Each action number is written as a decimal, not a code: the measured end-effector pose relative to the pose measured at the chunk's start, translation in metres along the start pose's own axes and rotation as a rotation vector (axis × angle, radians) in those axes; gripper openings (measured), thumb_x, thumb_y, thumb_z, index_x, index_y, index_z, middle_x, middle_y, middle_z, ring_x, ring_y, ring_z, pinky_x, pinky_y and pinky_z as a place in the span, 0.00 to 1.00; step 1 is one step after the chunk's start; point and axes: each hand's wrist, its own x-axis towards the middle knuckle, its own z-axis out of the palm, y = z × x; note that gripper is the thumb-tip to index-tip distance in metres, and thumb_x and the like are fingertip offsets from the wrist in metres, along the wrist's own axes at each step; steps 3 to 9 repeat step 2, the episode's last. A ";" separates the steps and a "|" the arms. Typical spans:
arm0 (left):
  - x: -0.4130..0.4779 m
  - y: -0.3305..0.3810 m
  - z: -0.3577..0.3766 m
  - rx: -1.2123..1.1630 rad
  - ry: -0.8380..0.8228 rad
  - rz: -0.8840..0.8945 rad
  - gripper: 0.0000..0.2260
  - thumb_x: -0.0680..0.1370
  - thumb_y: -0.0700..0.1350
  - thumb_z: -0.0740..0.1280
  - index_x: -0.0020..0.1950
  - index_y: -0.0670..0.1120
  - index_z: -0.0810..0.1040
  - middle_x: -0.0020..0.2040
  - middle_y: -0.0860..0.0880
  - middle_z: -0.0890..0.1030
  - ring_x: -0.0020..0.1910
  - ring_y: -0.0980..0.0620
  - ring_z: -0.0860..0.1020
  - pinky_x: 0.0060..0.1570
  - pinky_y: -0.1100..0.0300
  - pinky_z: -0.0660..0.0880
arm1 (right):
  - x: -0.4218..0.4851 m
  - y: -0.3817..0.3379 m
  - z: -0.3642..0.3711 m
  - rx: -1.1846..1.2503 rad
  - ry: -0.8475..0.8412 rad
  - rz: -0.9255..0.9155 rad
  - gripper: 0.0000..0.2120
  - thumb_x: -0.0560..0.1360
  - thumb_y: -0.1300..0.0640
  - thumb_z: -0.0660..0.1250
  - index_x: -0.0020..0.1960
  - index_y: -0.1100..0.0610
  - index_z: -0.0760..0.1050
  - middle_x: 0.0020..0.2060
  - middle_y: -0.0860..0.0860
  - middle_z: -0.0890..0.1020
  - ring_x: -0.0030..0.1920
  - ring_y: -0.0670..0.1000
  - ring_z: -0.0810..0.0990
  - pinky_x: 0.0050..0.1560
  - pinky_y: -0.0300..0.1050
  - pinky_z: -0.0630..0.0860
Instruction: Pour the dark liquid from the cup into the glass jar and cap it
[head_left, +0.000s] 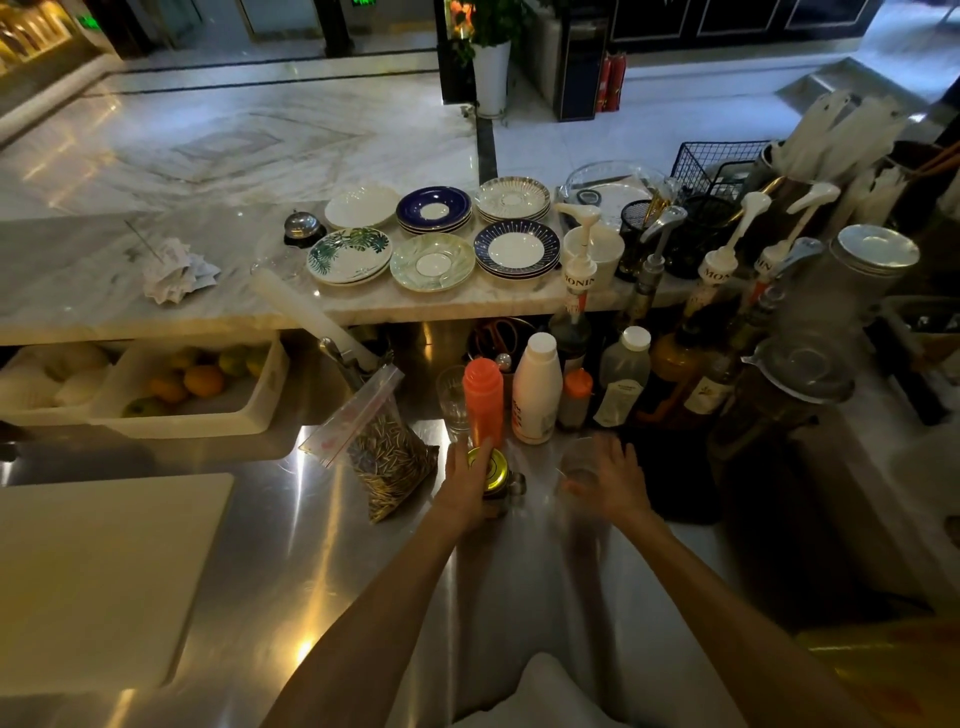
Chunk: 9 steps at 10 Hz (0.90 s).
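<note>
While left hand (470, 480) grips one jar (493, 486) (capped) — right hand's (615, 480) fingers spread.

"MONIN" reads on the syrup pump collar (581, 281)

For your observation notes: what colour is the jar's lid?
Yellow-gold, on the jar lid, seen in the head view.

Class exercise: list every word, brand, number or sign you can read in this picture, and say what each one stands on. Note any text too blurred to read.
"MONIN" on the collar of the white pump bottle.
"MON", cut off, on the collar of a second pump bottle.
White bottle: printed label, too blurred to read.
Clear bottle: label too small to read.
Dark bottle: label unreadable.
Green signs at the top: glowing, unreadable.
</note>
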 end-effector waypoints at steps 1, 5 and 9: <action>-0.020 -0.002 0.004 0.049 0.072 -0.030 0.50 0.71 0.57 0.74 0.78 0.59 0.38 0.79 0.43 0.35 0.76 0.37 0.34 0.73 0.38 0.46 | -0.016 0.008 -0.003 -0.007 0.013 -0.012 0.52 0.68 0.28 0.62 0.78 0.50 0.37 0.78 0.56 0.40 0.76 0.64 0.38 0.74 0.65 0.47; -0.043 -0.005 0.018 0.237 0.221 -0.007 0.44 0.73 0.69 0.63 0.78 0.59 0.38 0.78 0.44 0.33 0.75 0.40 0.31 0.72 0.35 0.40 | -0.044 0.018 0.010 -0.053 0.172 -0.095 0.54 0.64 0.22 0.52 0.77 0.48 0.34 0.78 0.57 0.39 0.76 0.63 0.37 0.73 0.66 0.44; -0.043 -0.005 0.018 0.237 0.221 -0.007 0.44 0.73 0.69 0.63 0.78 0.59 0.38 0.78 0.44 0.33 0.75 0.40 0.31 0.72 0.35 0.40 | -0.044 0.018 0.010 -0.053 0.172 -0.095 0.54 0.64 0.22 0.52 0.77 0.48 0.34 0.78 0.57 0.39 0.76 0.63 0.37 0.73 0.66 0.44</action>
